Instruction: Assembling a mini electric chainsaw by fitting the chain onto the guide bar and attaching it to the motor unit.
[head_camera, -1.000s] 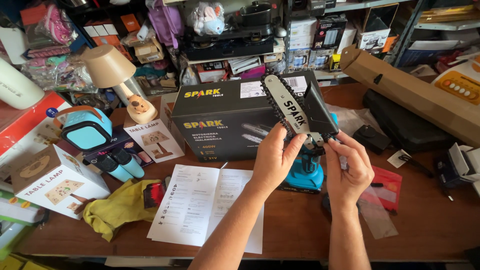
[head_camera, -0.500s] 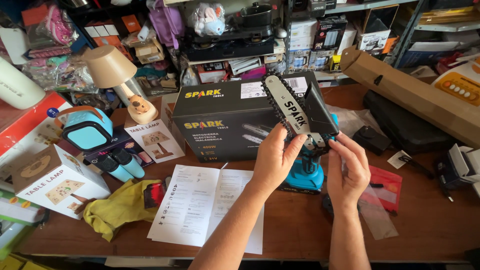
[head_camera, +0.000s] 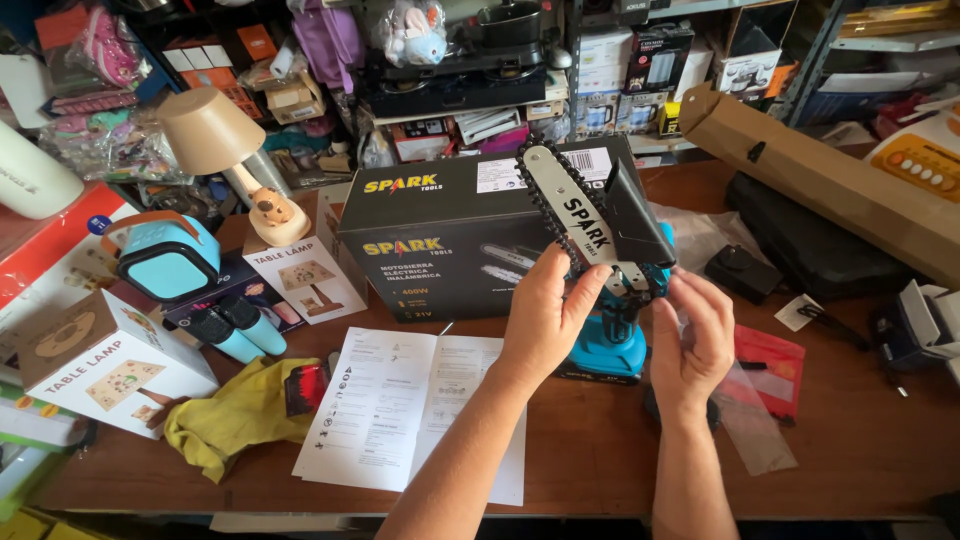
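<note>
While both forearms reach up from the near edge of the desk (head_camera: 600, 450), the left hand (head_camera: 545, 315) is curled around the base of the chain bar, thumb toward the body, gripping the mini chainsaw (head_camera: 600, 290) there. The right hand (head_camera: 700, 335) sits just beside it at three o'clock, fingers half bent and pinching at the black housing near the chain; whether it truly clamps anything I cannot tell. The saw stands upright at the middle of the desk, its blue body down on the wood, its grey bar tilted toward eleven o'clock.

Directly behind it, at twelve o'clock, lies a black rectangular box (head_camera: 450, 240) with yellow lettering and a white label on top. At seven o'clock an unfolded white leaflet (head_camera: 400, 410) lies flat, touching a crumpled yellow cloth (head_camera: 235, 415). Farther toward nine o'clock are two white cartons (head_camera: 100, 365) picturing a lamp. A long brown cardboard box (head_camera: 820, 170) slants across at two o'clock, and a red packet (head_camera: 770, 365) lies at four o'clock.
</note>
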